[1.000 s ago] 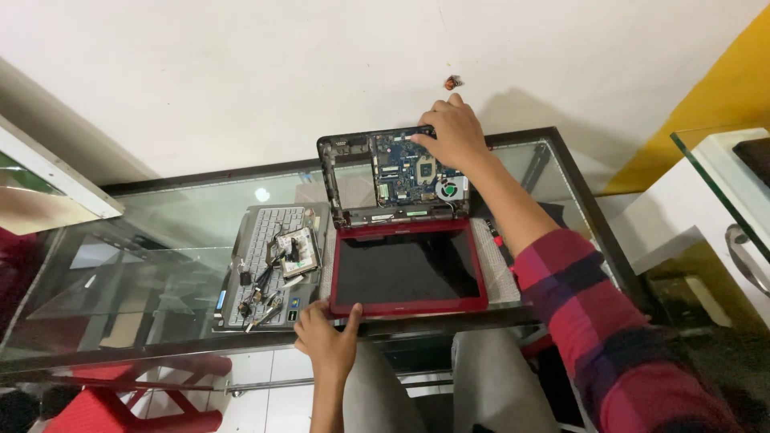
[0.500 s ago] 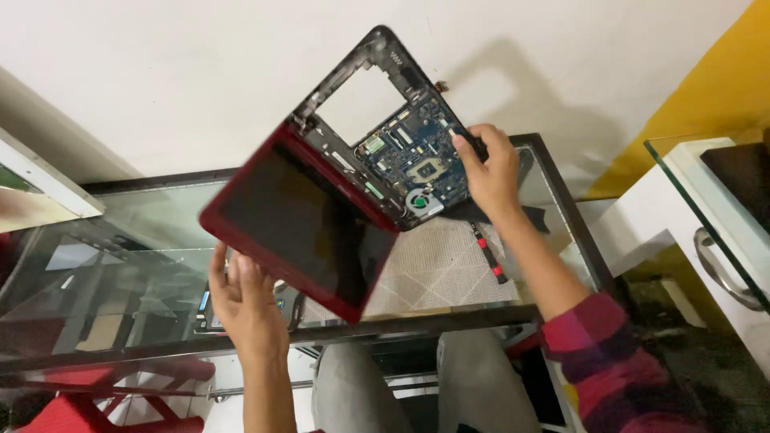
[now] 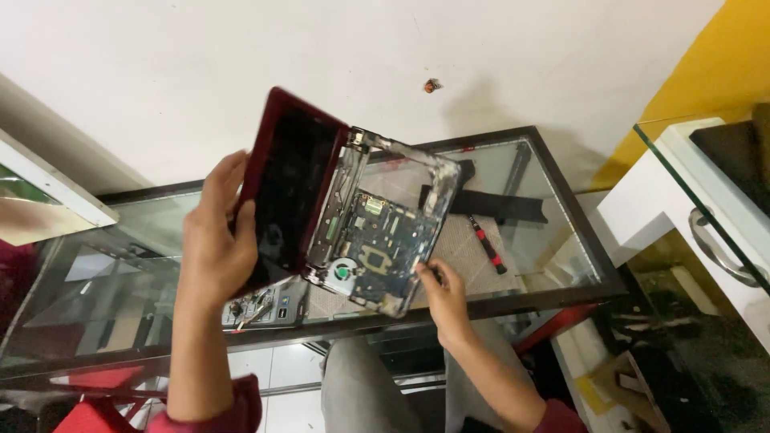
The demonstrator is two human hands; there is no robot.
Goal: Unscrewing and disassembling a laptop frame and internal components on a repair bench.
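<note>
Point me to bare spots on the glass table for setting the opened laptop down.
The glass table is free on its left half, between the left frame and the parts pile. The mat between laptop and red screwdriver is partly free. Crowded under the left hand; black strip takes the back right.

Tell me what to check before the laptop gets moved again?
1. Left hand grips the red screen half: ok.
2. Right hand holds the open base at its lower edge: ok.
3. Laptop lifted off the glass table: ok.
4. Circuit board and fan uncovered: not ok, keep fingers off.
5. Red screwdriver lying clear of the laptop: ok.
6. Hinge tight: cannot tell.
</note>
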